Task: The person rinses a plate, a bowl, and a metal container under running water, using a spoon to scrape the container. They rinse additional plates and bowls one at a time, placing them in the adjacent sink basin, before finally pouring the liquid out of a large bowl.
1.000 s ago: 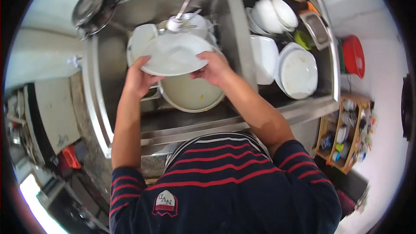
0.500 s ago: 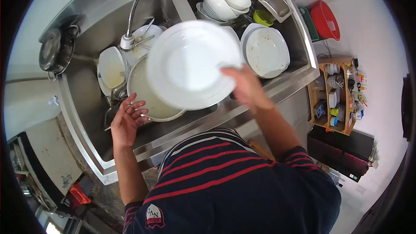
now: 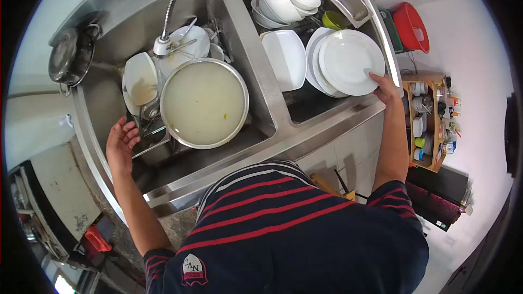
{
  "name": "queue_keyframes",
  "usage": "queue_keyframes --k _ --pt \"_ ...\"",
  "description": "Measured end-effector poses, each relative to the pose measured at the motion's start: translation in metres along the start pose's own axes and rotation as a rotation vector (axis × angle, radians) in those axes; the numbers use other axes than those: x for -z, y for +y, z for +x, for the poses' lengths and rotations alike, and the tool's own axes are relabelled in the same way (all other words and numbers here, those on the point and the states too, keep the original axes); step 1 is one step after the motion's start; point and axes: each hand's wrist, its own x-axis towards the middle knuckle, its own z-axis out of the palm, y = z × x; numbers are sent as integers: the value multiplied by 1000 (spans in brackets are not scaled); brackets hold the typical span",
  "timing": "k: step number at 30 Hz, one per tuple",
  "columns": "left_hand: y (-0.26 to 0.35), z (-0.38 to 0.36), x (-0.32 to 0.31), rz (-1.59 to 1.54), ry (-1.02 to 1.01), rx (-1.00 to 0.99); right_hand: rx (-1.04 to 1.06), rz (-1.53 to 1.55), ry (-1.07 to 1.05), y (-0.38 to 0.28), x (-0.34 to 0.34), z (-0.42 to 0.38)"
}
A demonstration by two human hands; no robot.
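Observation:
My right hand (image 3: 385, 87) grips the edge of a round white plate (image 3: 351, 61), thumb on top. The plate lies over other white plates in the right sink basin. My left hand (image 3: 122, 137) hovers over the left basin's near left side, fingers apart and slightly curled, with nothing in it. To its right a big metal bowl (image 3: 205, 103) is filled with cloudy liquid. Behind that hand are a soiled white dish (image 3: 141, 76) and a metal container (image 3: 155, 151). A white plate with cutlery (image 3: 190, 43) sits farther back.
Square white plates (image 3: 286, 60), stacked white bowls (image 3: 282, 1), a green bowl (image 3: 334, 20) and a steel tray (image 3: 347, 4) occupy the right basin. A flexible faucet (image 3: 163, 43) hangs over the left basin. A lidded pot (image 3: 71, 60) stands on the left rim.
My right hand has carried the white plate from above the metal bowl rightward onto the plates in the right basin. My left hand has shifted left, away from the bowl.

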Motion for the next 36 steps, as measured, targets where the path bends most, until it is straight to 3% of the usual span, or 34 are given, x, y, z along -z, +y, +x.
queue_keyframes --k 5,7,8,9,11,14,16,19,20,22,27,29,36 --pt "-17 52 42 273 249 59 -68 -59 -100 1 -4 12" --pt "-31 84 62 626 372 26 -81 -84 -134 5 -4 20" --pt "-38 96 69 850 408 -107 -81 -115 -3 12 -4 26" --pt "-46 113 81 1087 433 -117 -71 -121 -25 14 -1 29" --pt "-60 138 90 1202 474 -72 -67 -140 -55 16 -2 32" --pt "-63 158 70 1200 422 87 0 -328 14 17 -7 38" --pt "-78 183 73 1247 448 131 146 -582 211 25 -10 47" --pt "-85 196 69 1328 506 246 274 -849 327 32 -13 59" --pt "-85 198 65 1359 534 320 273 -851 326 34 -14 61" --pt "-96 215 76 1369 511 310 215 -1189 484 19 -47 34" --pt "-132 267 119 1469 319 263 366 -1214 580 48 -46 43" --pt "-141 280 124 965 385 468 399 -1170 628 52 -46 42" --pt "-135 272 97 837 500 596 374 -973 673 53 -51 37"
